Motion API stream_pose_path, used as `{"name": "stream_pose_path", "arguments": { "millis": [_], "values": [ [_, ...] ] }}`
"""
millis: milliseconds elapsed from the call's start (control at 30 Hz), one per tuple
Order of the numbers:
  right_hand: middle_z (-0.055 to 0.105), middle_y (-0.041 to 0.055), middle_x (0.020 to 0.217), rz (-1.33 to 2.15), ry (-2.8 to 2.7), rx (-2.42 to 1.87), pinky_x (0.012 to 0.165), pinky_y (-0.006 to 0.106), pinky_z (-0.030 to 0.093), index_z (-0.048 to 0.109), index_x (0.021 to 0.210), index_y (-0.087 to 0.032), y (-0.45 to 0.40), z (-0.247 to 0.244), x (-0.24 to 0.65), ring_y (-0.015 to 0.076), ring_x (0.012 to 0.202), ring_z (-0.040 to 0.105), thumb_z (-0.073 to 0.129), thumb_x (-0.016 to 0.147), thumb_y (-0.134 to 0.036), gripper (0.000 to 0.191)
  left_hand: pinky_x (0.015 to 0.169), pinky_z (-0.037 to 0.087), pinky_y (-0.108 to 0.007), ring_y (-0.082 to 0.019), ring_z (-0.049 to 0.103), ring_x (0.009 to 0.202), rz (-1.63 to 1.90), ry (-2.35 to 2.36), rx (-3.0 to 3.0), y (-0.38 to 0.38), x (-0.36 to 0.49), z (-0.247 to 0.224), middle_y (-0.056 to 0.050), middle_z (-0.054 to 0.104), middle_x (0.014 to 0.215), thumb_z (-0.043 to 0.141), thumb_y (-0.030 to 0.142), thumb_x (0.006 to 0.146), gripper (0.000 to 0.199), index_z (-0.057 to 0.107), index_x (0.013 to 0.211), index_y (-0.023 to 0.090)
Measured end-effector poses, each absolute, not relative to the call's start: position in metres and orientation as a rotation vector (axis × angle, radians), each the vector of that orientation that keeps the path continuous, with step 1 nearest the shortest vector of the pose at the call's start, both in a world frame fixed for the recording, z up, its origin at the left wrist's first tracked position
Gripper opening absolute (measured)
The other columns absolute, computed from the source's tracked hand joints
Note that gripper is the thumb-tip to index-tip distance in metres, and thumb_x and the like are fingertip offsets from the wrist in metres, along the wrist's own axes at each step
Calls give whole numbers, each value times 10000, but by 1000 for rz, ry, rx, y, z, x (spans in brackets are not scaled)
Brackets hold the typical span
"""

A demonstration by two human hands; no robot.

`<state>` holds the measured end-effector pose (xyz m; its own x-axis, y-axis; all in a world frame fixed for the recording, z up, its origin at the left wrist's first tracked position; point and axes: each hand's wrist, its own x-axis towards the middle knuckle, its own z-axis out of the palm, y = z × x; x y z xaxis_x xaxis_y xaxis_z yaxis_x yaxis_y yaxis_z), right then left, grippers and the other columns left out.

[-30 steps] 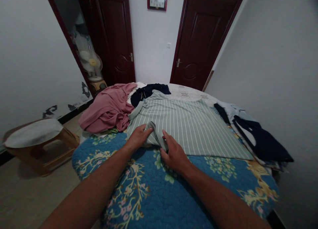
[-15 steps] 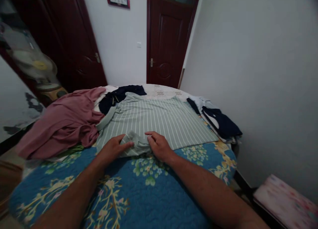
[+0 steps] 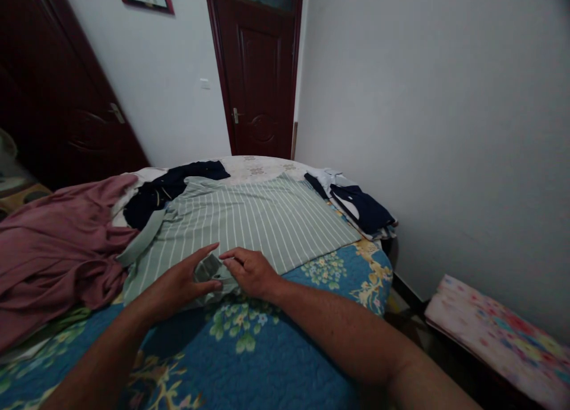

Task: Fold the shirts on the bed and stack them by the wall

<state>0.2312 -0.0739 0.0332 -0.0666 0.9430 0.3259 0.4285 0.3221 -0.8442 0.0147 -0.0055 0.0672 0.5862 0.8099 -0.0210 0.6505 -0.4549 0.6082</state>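
A light green polo shirt (image 3: 249, 214) with white stripes lies spread out, its collar (image 3: 143, 239) toward the left. My left hand (image 3: 189, 279) is at the bunched near sleeve, its thumb and fingers spread apart around the cloth. Beside it, my right hand (image 3: 252, 272) has its fingers closed on the shirt's sleeve, thumb against forefinger. The cloth under the right palm is hidden.
A blue floral quilted cover (image 3: 267, 362) lies beneath the shirt. Pink cloth (image 3: 66, 238) and dark navy clothing (image 3: 155, 193) are heaped at left. Folded clothes (image 3: 363, 208) are stacked at right, near the wall. A pink floral box-like thing (image 3: 494, 333) stands lower right.
The view has turned to the right, so things appear further left. My left hand's fingers have spread from the sleeve; my right hand stays on it.
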Motion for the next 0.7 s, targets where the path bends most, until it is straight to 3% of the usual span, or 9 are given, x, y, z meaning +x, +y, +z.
{"name": "stream_pose_path", "arguments": {
  "millis": [100, 200, 300, 367, 467, 600, 700],
  "values": [
    [808, 25, 1176, 704, -1678, -1239, 1000, 291, 543, 760, 1264, -241, -76, 32, 234, 171, 1108, 746, 586, 1092, -287, 249, 942, 600, -410, -318, 758, 1055, 322, 1120, 2227, -6, 20, 65, -100, 781, 1250, 799, 604, 780, 900, 579, 1578, 251],
    [806, 23, 1187, 718, -1677, -1209, 1003, 288, 543, 760, 1258, -244, -77, 31, 234, 169, 1124, 744, 577, 1099, -302, 249, 974, 583, -418, -312, 730, 1072, 334, 1021, 2288, -11, 23, 65, -98, 759, 1208, 805, 597, 780, 669, 744, 1356, 263],
    [804, 11, 1197, 743, -1675, -1210, 1005, 278, 540, 759, 1255, -255, -78, 35, 231, 159, 1131, 742, 569, 1104, -310, 249, 990, 565, -392, -297, 703, 1105, 356, 931, 2333, -19, 26, 65, -83, 731, 1249, 766, 607, 821, 458, 790, 1126, 266],
    [804, 13, 1194, 737, -1705, -1220, 995, 277, 540, 751, 1281, -251, -78, 39, 234, 157, 1112, 742, 575, 1100, -317, 261, 895, 567, -353, -267, 707, 991, 285, 931, 2322, -23, 27, 64, -61, 746, 1118, 679, 626, 894, 410, 765, 1021, 246],
    [800, 43, 1199, 672, -1833, -1221, 981, 290, 539, 739, 1315, -217, -80, 47, 256, 169, 1081, 737, 602, 1077, -305, 289, 809, 543, -326, -246, 699, 882, 207, 971, 2289, -25, 25, 61, -36, 742, 955, 572, 654, 969, 454, 730, 1029, 233],
    [783, 71, 1231, 528, -2068, -1307, 1039, 338, 516, 763, 1249, -203, -97, 53, 324, 192, 1109, 710, 637, 970, -141, 312, 813, 551, -335, -256, 705, 878, 263, 970, 2261, -22, 19, 58, -36, 740, 917, 505, 680, 995, 495, 713, 1020, 232],
    [771, 90, 1212, 359, -2120, -1514, 1076, 402, 497, 773, 1216, -212, -122, 49, 385, 230, 1151, 674, 642, 927, -110, 333, 887, 583, -372, -294, 732, 980, 394, 1098, 2253, -19, 15, 56, -34, 772, 1013, 527, 695, 964, 488, 709, 1104, 264]
  ]
}}
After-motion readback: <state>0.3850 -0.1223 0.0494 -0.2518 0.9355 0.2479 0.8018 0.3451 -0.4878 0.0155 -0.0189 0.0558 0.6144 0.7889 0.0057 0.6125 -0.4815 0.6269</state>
